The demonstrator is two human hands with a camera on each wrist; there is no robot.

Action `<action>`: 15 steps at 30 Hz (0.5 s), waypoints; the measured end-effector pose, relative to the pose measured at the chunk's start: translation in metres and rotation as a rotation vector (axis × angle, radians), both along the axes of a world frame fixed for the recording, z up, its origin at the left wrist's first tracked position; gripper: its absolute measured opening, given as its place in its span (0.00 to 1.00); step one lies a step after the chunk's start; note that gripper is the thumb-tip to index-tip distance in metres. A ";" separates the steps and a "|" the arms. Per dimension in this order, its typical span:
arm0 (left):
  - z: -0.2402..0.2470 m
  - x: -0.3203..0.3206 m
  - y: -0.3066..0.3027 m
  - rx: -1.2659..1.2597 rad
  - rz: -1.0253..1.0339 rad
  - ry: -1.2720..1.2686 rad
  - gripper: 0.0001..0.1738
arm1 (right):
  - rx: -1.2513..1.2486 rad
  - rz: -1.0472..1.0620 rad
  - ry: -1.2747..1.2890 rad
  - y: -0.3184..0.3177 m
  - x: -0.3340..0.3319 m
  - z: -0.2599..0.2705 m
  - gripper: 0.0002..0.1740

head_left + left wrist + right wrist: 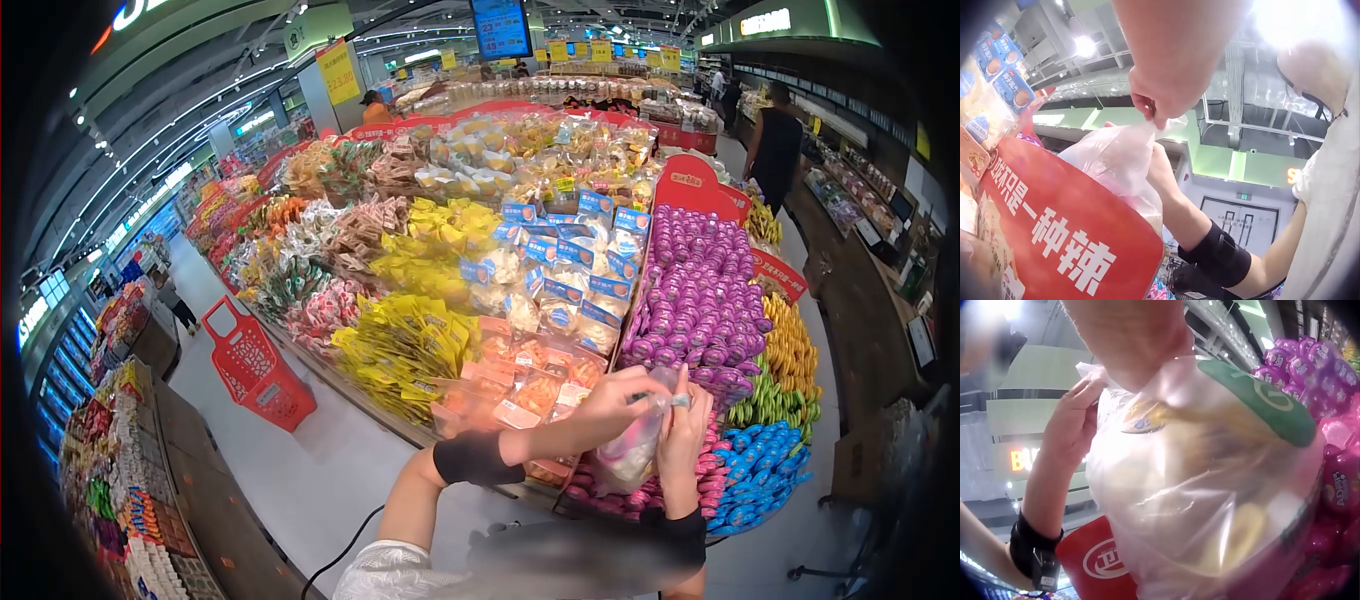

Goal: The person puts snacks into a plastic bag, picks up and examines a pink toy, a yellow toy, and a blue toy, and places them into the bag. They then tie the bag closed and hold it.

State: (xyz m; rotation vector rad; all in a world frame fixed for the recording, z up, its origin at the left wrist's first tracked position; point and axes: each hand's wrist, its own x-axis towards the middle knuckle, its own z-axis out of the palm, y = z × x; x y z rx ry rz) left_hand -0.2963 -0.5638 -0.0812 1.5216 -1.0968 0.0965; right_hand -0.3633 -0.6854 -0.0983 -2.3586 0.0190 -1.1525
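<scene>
A clear plastic bag (628, 462) hangs between my two hands over the candy at the counter's near right corner. Its twisted top is pinched by the fingertips of my left hand (622, 394), which also shows in the left wrist view. My right hand (684, 425) grips the neck of the same bag, just right of the left. In the right wrist view the bag (1166, 506) looks full and rounded, with a green printed patch and blurred yellowish packets inside. Part of my right hand (1138, 337) fills the top of that view, its fingertips hidden behind the bag.
Purple-wrapped candies (690, 290) lie beyond the hands, blue ones (760, 470) to the right. Clear boxes of orange snacks (535, 392) and yellow packets (405, 345) are at left. A red shopping basket (255, 370) stands on the floor. A red sign (1066, 231) rises beside the bag.
</scene>
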 end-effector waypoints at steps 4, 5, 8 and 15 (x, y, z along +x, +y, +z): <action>-0.016 0.021 0.001 0.086 -0.201 0.589 0.05 | -0.205 0.048 -0.045 -0.007 0.001 -0.014 0.25; -0.013 0.025 0.004 0.198 -0.225 0.618 0.05 | -0.186 0.108 -0.054 -0.008 0.001 -0.015 0.23; -0.004 0.032 0.006 0.404 -0.210 0.491 0.06 | -0.246 0.220 0.006 -0.002 -0.005 0.010 0.21; 0.020 0.017 0.008 0.441 -0.266 0.421 0.09 | -0.030 0.210 0.046 -0.001 -0.025 0.011 0.15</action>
